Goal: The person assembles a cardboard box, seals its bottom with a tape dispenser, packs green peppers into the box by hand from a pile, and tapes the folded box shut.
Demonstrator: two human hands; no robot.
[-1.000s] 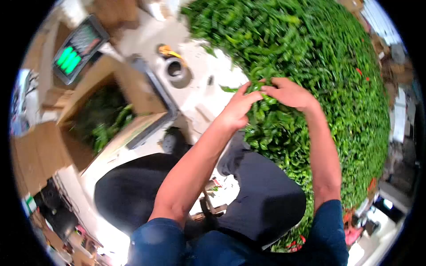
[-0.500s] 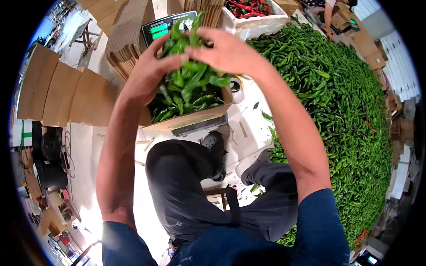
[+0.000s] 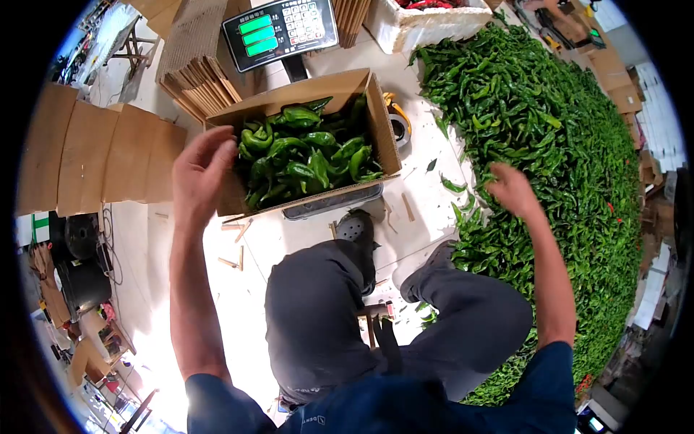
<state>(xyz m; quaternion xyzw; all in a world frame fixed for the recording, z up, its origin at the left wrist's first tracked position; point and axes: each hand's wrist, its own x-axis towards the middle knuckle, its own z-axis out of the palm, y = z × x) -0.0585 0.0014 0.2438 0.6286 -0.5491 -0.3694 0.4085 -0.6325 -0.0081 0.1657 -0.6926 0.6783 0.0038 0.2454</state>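
Note:
Green peppers (image 3: 307,155) partly fill an open cardboard box (image 3: 303,201), which rests on a black scale platform (image 3: 332,200). At the box's left edge is my left hand (image 3: 201,173), its fingers curled loosely and apart, with nothing in it. My right hand (image 3: 512,189) is over the left side of a large pile of green peppers (image 3: 549,166); its fingers are bent and partly blurred, and whether they touch a pepper cannot be made out. Behind the box stands the scale display (image 3: 280,30) with green lit readouts.
Folded cardboard (image 3: 199,65) is stacked behind the box, with more cardboard (image 3: 108,155) at the left. A white foam box (image 3: 426,25) holds red peppers. A tape roll (image 3: 398,124) lies right of the box. Another person's arm shows at the top right.
Both hands carried green peppers from the pile to above the box, where the peppers now lie. My hands have since parted, the left to the box's edge, the right back over the pile.

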